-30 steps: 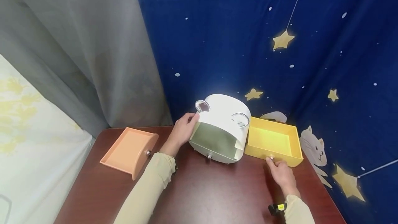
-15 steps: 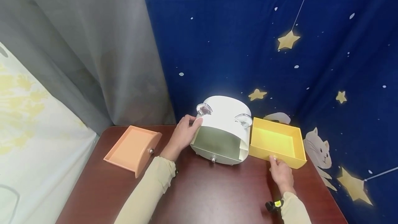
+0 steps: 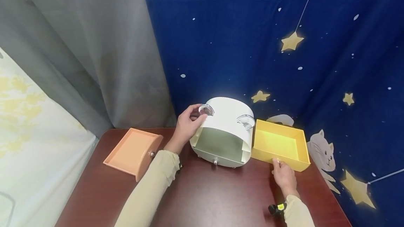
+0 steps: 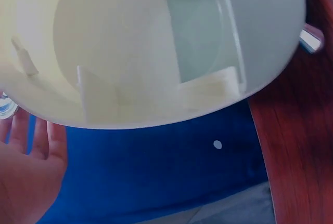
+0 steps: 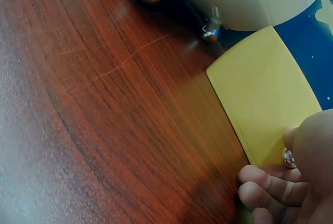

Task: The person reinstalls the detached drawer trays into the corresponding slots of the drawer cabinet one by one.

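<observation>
A rounded white drawer cabinet (image 3: 231,113) stands on the table, its upper front an open hollow. Two round chrome-rimmed pieces stick up from its top like ears. My left hand (image 3: 186,126) holds the cabinet at the left ear (image 3: 206,109), thumb in front and fingers behind. Low on the cabinet front is a silver knob (image 3: 215,162). To the cabinet's right lies a yellow drawer (image 3: 279,141), open side up. My right hand (image 3: 285,178) pinches its small knob (image 5: 287,157) between thumb and fingers. The left wrist view looks into the cabinet's hollow (image 4: 125,52).
An orange drawer (image 3: 132,151) with a curved front and silver knob lies at the left of the dark red wooden table (image 3: 214,199). A grey curtain (image 3: 126,62) and a blue star-patterned curtain (image 3: 221,45) hang behind the table.
My left hand has slid up from the cabinet's left side to its left ear. The cabinet has tilted or turned slightly. My right hand stays on the yellow drawer's knob.
</observation>
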Tool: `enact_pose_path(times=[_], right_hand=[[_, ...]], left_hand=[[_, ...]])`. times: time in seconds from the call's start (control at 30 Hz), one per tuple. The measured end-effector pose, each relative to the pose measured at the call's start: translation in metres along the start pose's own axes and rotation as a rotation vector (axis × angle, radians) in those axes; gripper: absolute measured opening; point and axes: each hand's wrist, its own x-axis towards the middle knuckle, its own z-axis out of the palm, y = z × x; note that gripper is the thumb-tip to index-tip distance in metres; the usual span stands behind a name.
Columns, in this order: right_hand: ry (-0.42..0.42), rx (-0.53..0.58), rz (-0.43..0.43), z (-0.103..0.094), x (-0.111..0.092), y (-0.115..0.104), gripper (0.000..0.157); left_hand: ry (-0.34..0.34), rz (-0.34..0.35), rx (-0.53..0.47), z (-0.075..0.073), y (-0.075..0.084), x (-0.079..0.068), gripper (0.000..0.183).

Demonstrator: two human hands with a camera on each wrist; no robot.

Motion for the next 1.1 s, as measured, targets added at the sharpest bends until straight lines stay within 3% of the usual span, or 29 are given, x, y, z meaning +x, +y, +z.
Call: enact_pose_path(times=[0.17, 0.4, 0.77, 1.1], right_hand=[[0.003, 0.006, 0.003, 0.001, 0.000, -0.001, 0.069], [0.007, 0.008, 0.026, 0.000, -0.001, -0.002, 0.068], [0.133, 0.028, 0.010, 0.004, -0.004, -0.003, 0.056], [0.216, 0.072, -0.006, 0.003, -0.009, 0.000, 0.059]], left_hand=[[0.045, 0.017, -0.037, 0.004, 0.002, 0.007, 0.038], [0.044, -0.030, 0.002, 0.004, 0.007, 0.008, 0.030], [0.027, -0.016, 0.067, 0.002, 0.007, 0.006, 0.036], [0.036, -0.027, 0.171, -0.004, 0.011, 0.003, 0.034]])
